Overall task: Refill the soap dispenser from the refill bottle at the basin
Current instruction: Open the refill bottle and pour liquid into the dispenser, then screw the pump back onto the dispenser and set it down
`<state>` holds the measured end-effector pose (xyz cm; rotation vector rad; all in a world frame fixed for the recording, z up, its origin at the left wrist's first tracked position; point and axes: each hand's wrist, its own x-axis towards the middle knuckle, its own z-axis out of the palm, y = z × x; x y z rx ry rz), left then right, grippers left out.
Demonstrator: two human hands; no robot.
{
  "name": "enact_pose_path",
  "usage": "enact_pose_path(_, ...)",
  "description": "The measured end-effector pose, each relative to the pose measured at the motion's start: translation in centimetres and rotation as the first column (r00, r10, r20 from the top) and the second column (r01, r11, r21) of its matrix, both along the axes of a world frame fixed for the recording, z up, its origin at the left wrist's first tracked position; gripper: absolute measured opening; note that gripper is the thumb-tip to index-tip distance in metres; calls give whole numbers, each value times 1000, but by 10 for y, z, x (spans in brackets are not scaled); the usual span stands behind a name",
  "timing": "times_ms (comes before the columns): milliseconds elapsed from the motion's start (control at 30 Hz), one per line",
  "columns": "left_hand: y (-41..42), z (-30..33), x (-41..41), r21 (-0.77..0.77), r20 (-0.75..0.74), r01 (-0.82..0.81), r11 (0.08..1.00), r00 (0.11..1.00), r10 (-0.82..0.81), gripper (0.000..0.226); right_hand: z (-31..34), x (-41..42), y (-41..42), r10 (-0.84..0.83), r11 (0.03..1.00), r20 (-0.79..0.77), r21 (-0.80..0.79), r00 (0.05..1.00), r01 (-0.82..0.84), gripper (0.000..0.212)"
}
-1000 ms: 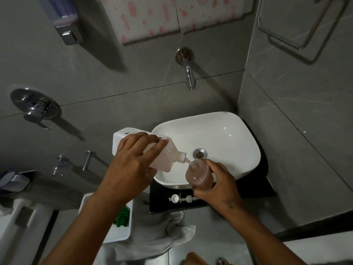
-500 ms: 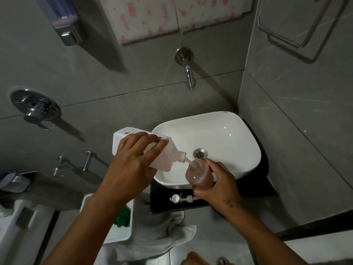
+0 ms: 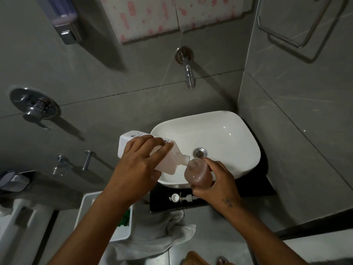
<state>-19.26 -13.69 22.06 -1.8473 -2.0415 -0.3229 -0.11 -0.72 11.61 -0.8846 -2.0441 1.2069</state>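
Nearest the camera, a grey towel (image 3: 152, 234) is hanging off the front edge of the dark desk (image 3: 254, 190), and a pump head (image 3: 183, 198) is lying loose on it beside a small white cap (image 3: 174, 197), so the dispenser is standing open.

Just beyond, the right hand (image 3: 217, 180) is gripping the soap dispenser (image 3: 198, 175), its fingers (image 3: 211, 163) curled tight round the pinkish bottle, holding it upright over the near rim of the basin (image 3: 238, 131). The left hand (image 3: 137, 165) is clamping the refill bottle (image 3: 131, 142) from above, fingers (image 3: 152, 146) spread across its flat side, tipping it almost level so its nozzle is meeting the dispenser's mouth.

Compared with a second ago nothing has really shifted: both bottles are keeping the same tilt and contact. That suggests a steady pour is under way; the dispenser is looking mostly full, so levelling off seems close. No stream is visible at the joint.

Farther back, the tap (image 3: 189, 75) is hanging unused above the drain (image 3: 200, 152).
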Motion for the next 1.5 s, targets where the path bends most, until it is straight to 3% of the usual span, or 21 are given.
enact_pose_path(300, 0, -8, 5, 9, 67, 0, 1000, 998, 0, 89, 2, 3, -2, -8, 1000, 7, 11, 1000, 8, 73)
enact_pose_path(433, -5, -16, 5, 64, 310, -32, 997, 951, 11, 86, 0, 6, -2, -6, 1000, -11, 0, 1000, 6, 71)
enact_pose_path(567, -27, -38, -10, 99, 651, -178, 979, 756, 72, 76, -4, 12, 1, 19, 1000, -19, -24, 1000, -19, 70)
enact_pose_path(667, -57, -68, -22, 44, 871, -233, 972, 486, 77, 70, -12, 19, 4, 15, 999, -8, -29, 1000, -16, 71)
enact_pose_path(733, -78, -97, -32, -50, 933, -266, 963, 333, 140, 73, -20, 26, 6, 22, 998, 8, -55, 1000, -22, 75)
enact_pose_path(833, -99, -139, -42, -183, 941, -284, 941, 226, 252, 76, -33, 34, 6, 21, 994, 7, -107, 1000, -20, 78)
enact_pose_path(1033, -95, -184, -49, -303, 921, -317, 899, 146, 362, 71, -58, 45, 6, 41, 985, 41, -171, 998, -33, 76)
enact_pose_path(1200, -76, -196, -62, -341, 906, -290, 895, 152, 394, 66, -72, 51, 10, 23, 981, 22, -191, 999, -19, 76)
enact_pose_path(1500, -66, -206, -73, -387, 862, -245, 889, 247, 443, 66, -77, 56, 7, 2, 975, -10, -223, 1000, -4, 79)
